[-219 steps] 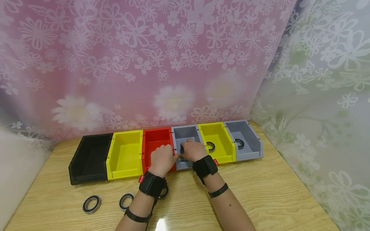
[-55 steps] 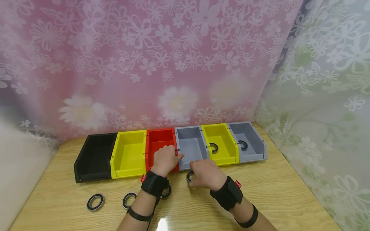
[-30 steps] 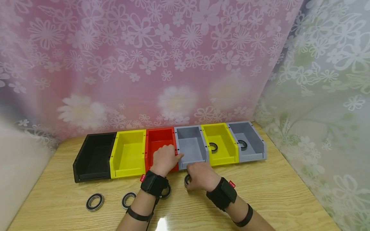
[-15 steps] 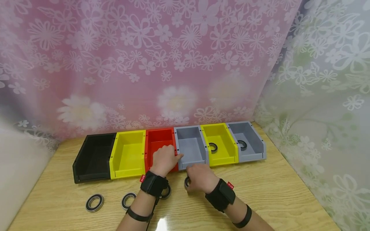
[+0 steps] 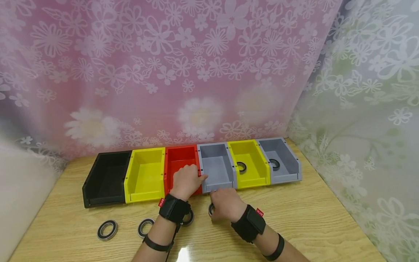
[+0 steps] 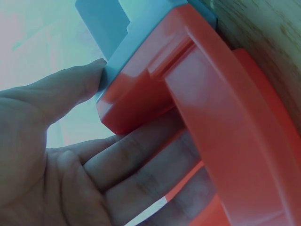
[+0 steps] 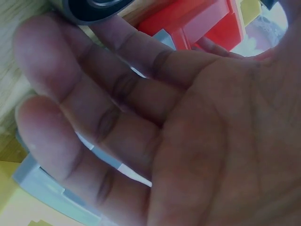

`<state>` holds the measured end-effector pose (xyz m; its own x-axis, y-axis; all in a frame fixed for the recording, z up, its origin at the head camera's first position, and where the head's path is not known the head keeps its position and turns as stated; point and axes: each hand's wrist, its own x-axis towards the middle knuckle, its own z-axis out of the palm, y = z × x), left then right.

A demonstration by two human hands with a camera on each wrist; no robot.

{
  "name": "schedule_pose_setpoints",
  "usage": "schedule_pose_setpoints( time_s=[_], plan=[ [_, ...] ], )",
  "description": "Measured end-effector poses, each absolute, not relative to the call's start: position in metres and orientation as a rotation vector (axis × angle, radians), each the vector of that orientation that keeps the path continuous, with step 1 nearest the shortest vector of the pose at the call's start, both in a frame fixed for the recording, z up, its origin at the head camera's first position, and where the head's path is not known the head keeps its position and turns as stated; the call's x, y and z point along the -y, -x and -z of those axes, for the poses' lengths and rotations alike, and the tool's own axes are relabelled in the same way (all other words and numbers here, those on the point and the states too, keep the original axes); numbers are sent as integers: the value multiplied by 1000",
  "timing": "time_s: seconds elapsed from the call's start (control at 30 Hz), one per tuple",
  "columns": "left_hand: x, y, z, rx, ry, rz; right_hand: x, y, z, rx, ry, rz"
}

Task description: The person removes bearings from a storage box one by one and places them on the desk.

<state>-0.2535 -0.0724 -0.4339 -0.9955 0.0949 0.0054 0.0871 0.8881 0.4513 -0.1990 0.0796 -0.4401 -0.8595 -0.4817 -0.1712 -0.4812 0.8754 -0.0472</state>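
Note:
My left hand (image 5: 186, 182) reaches into the front of the red bin (image 5: 180, 153). In the left wrist view its thumb (image 6: 70, 92) presses the top of the side wall shared with the grey bin (image 5: 217, 167), and its fingers (image 6: 150, 183) lie inside the red bin, partly hidden by the front lip. My right hand (image 5: 227, 205) pinches a ball bearing (image 5: 210, 209), a dark ring with a metal rim, just in front of that grey bin. The right wrist view has the bearing (image 7: 96, 13) at the fingertips, cut off by the frame's top; the thumb is out of sight there.
Left of the red bin stand a yellow bin (image 5: 147, 178) and a black bin (image 5: 106, 178). To the right, another yellow bin (image 5: 258, 182) and a grey bin (image 5: 288, 177) hold one bearing each. Three bearings (image 5: 99, 230) lie on the wooden table (image 5: 72, 233), one partly behind the left wrist.
Seven seconds ago my right hand held the bearing inside the middle grey bin; now both are on the near side of it. Lately they have slid slightly toward me. The left hand stays put.

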Motion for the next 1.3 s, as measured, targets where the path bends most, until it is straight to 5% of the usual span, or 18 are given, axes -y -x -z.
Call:
schedule_pose_setpoints(
  time_s=[1.3],
  plan=[
    [71, 253, 433, -3044, -154, -703, -99, 213, 414, -2897, 707, 328]
  ],
)
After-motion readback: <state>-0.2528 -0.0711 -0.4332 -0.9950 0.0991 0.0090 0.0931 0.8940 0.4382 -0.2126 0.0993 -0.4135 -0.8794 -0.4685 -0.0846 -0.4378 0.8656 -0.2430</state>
